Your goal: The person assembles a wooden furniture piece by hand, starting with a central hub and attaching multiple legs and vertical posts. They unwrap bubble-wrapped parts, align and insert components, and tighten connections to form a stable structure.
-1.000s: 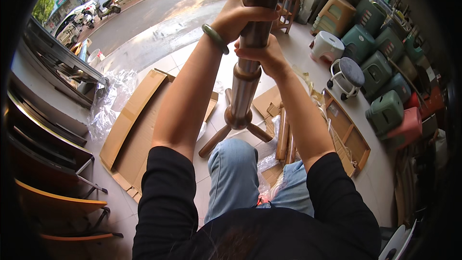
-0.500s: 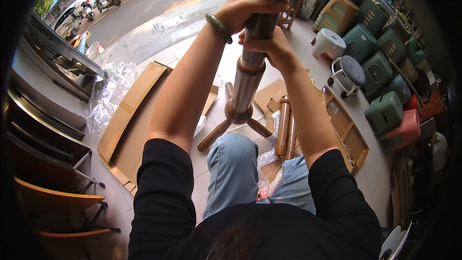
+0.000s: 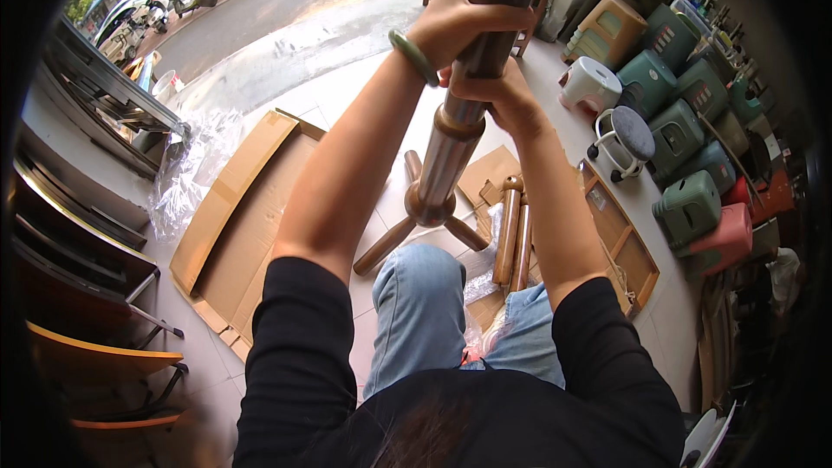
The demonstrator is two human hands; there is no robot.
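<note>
A dark brown wooden pole [image 3: 455, 140] rises from splayed legs [image 3: 387, 244] on the floor. It leans to the right, and its top runs out of view. My left hand [image 3: 459, 19], with a green bangle at the wrist, wraps round the upper part. Just below it, my right hand [image 3: 503, 94] is closed round the same pole, above a rounded collar. Some fingers of both hands are hidden behind the pole. My bent knee [image 3: 420, 282] is close to the legs.
Loose brown wooden rods [image 3: 509, 234] lie on cardboard and bubble wrap to the right. An opened cardboard box [image 3: 251, 208] and clear plastic wrap [image 3: 195, 178] lie to the left. Stacked plastic stools [image 3: 685, 134] and a round wheeled stool [image 3: 631, 134] stand at the right.
Both my hands have shifted a little to the right with the upper pole, which leans further right. The legs have stayed in about the same place.
</note>
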